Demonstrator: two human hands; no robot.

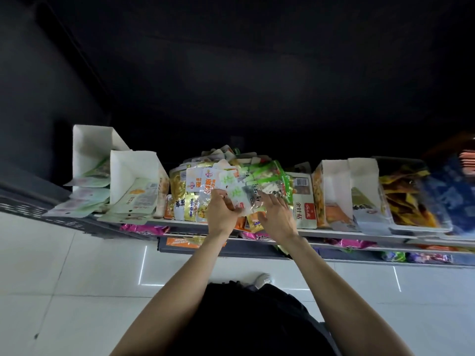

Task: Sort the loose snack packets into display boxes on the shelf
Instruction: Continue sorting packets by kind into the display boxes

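A heap of loose snack packets [226,163] lies in the middle of the top shelf [334,233]. My left hand [219,211] grips a fanned bunch of white and green packets [231,187] above the heap. My right hand [276,214] touches the bunch's right side, its fingers on a clear packet with dark print [253,199]. White display boxes stand to the left [133,176] and right [331,186], each with packets inside.
A box of yellow-brown packets [406,201] and blue packets [447,199] fill the shelf's right end. A dark perforated shelf [30,204] juts out at left. Lower shelves hold pink and purple packets [144,228]. White tiled floor and my shoe [262,280] lie below.
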